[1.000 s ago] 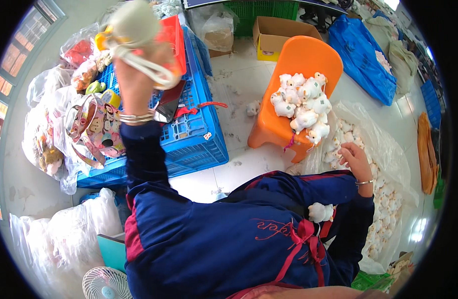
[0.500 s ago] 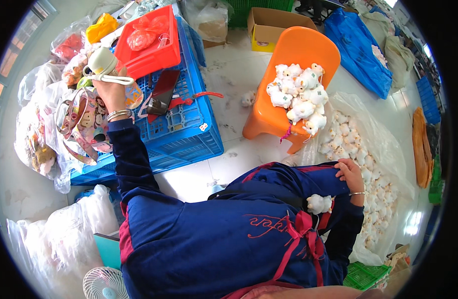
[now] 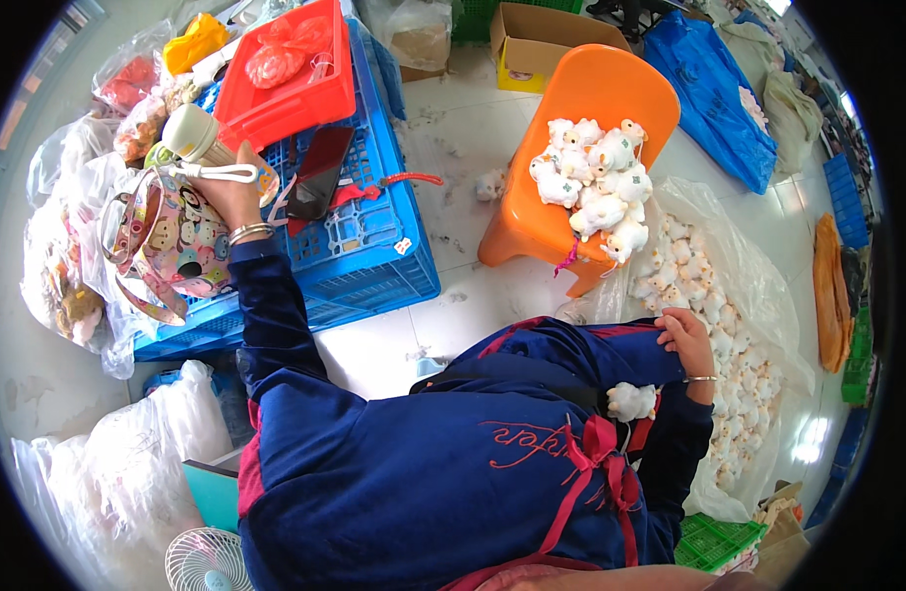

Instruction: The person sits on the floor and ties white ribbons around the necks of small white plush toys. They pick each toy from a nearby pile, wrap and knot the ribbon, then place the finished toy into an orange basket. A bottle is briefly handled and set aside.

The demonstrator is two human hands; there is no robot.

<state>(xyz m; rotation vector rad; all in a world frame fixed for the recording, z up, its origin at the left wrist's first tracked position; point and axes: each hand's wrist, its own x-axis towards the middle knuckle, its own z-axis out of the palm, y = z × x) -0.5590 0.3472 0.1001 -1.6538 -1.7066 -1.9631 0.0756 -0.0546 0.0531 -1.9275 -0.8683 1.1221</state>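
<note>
The grip of our left hand (image 3: 228,192) wraps the cream-lidded bottle (image 3: 189,134) beside the patterned bag (image 3: 190,244). We're probably placing it; releasing calls for steady footing. Our right hand's (image 3: 687,343) grip we cannot tell.

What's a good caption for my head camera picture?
Left hand holding a bottle, white toys heaped on a chair.

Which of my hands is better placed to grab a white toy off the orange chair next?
Probably your right hand: it looks empty and is nearer the orange chair and its white toys. Your left hand is holding the cream cup over by the red tray.
</note>
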